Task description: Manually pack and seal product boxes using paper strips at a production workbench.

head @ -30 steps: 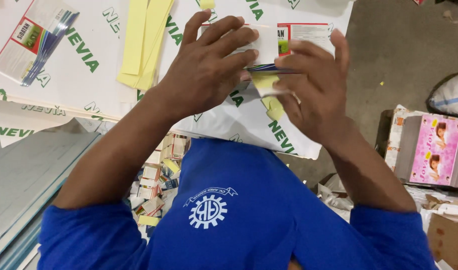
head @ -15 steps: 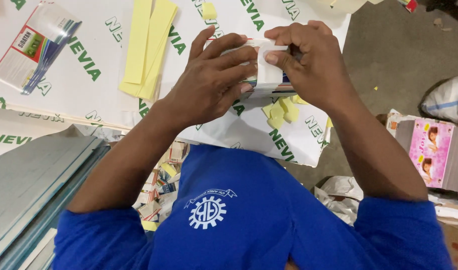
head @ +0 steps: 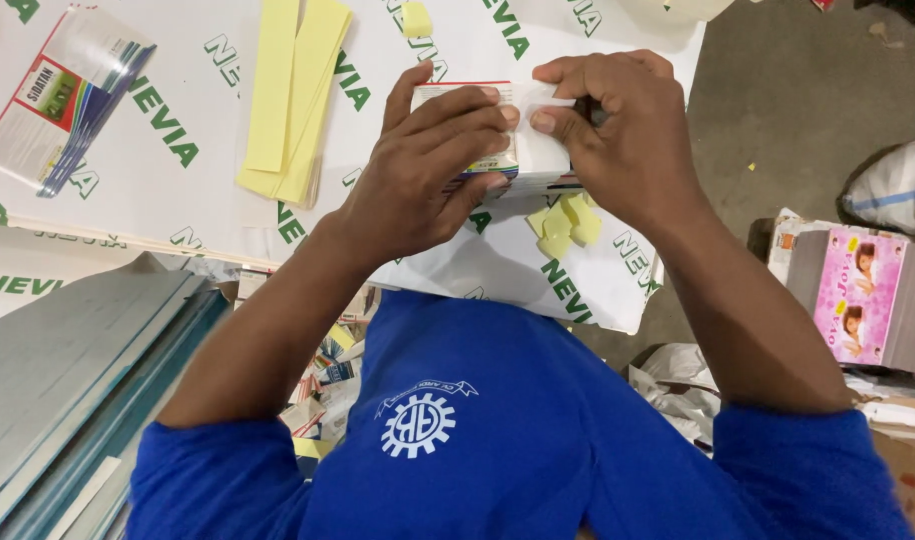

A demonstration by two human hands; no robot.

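Left hand (head: 423, 180): I see it lying over the near left part of the small white carton (head: 523, 140), fingers stretched across its top and pressed together against it, thumb up along the carton's far left edge.
Right hand (head: 628, 135): I see it clamped on the carton's right end, fingers curled over the far edge and the thumb tip pressing the top face, meeting the left fingertips there.
Small white carton: held between both hands just above the white printed sheet (head: 178, 160); it is white with a red band on its far edge and coloured print on its near side.
Yellow squares (head: 563, 220): a loose cluster on the sheet, just below the carton on the near side.
Yellow paper strips (head: 293, 100): a long stack on the sheet, left of the carton, near but apart.
Flat carton bundle (head: 63, 95): far left of the carton, on the same sheet.
Pink box (head: 863, 295): well to the right of the carton, off the sheet.
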